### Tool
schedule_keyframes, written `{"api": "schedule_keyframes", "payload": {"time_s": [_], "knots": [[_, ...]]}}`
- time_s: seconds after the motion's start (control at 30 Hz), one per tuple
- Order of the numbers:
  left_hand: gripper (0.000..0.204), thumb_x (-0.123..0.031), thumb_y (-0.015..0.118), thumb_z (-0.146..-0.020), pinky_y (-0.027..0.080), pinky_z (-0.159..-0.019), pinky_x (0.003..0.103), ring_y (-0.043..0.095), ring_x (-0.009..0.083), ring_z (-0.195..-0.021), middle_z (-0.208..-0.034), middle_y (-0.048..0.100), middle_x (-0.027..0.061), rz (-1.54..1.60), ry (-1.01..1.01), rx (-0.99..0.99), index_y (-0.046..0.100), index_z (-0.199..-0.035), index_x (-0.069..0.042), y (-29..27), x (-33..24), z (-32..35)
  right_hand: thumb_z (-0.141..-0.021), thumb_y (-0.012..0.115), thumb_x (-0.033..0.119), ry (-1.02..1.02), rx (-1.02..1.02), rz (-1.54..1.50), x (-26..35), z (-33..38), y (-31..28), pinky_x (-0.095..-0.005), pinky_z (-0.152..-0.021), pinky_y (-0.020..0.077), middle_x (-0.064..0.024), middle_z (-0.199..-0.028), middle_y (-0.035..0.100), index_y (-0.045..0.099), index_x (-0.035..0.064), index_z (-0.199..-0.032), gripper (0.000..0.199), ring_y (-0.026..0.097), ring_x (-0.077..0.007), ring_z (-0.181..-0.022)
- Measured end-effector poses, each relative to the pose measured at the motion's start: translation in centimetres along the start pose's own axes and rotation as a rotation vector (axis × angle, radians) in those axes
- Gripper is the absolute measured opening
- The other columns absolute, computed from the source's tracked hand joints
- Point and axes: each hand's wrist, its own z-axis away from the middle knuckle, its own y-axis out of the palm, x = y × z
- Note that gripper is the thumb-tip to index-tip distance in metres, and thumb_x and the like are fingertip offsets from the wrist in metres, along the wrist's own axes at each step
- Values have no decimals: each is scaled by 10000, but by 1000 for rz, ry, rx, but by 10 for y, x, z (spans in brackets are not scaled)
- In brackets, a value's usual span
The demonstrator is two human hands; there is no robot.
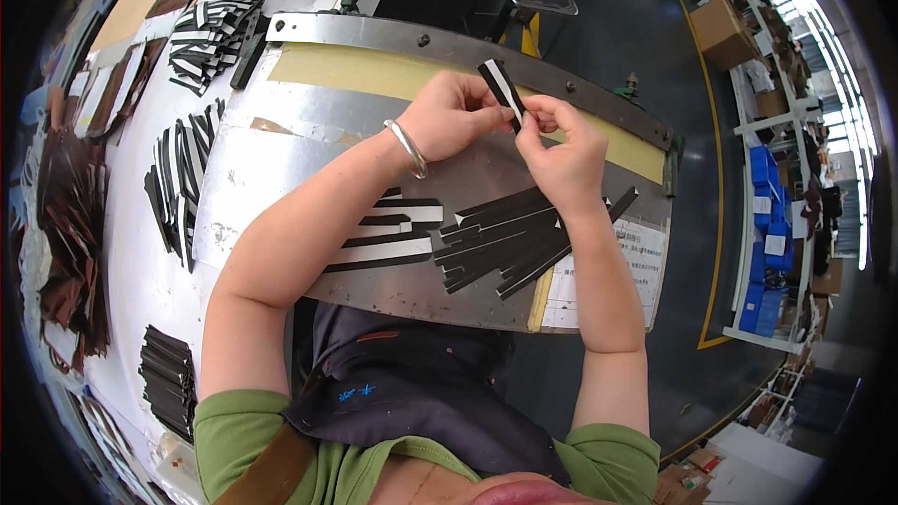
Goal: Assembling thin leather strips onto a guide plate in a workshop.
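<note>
A short black strip with a white band along it (499, 84) is raised over the metal work plate (309, 154). My left hand (447, 120), with a silver bangle at its wrist, pinches the strip's lower part from the left. From the right, the thumb and fingers of my right hand (566, 151) grip that same end. The strip's upper end sticks up tilted toward the far left. Below my hands lies a fanned pile of black strips (500, 234), partly behind my right forearm. Beside it, black-and-white strips (402, 215) are partly covered by my left forearm.
A metal bar (374, 35) bolted along the plate's far edge runs beside a yellow strip (346, 70). A printed sheet (617, 271) lies at the right. More strip bundles (210, 37) and dark stacked strips (166, 379) rest on the white table at left. Shelving with blue bins (765, 234) stands far right.
</note>
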Motion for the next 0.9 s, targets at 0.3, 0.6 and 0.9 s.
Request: {"api": "schedule_keyframes", "payload": {"time_s": [0.3,0.6,0.9], "knots": [[158,-180,704,-839,381,-519,188,490,22,-588,-695,623,-17,-8,-18,-38,653,-785,-40,-1,5,-3,-772,700,15,49,107,-61,0,-2,-6,-259,-645,536,-92,-768,703,684,4,-912,141,671,-135,-674],[189,-152,685,-793,403,-525,234,478,47,-575,-629,569,-20,-89,56,-69,609,-673,-28,3,5,-2,-802,679,26,53,71,-59,-6,3,-1,-268,-544,470,-38,-685,655,674,18,-891,89,603,-102,-586],[215,-156,685,-798,387,-510,233,465,48,-566,-617,546,-25,27,11,-7,579,-659,-31,5,7,-3,-839,662,14,352,180,-447,-18,2,-7,-197,-654,489,-2,-768,661,653,-1,-1006,168,599,-65,-657]]}}
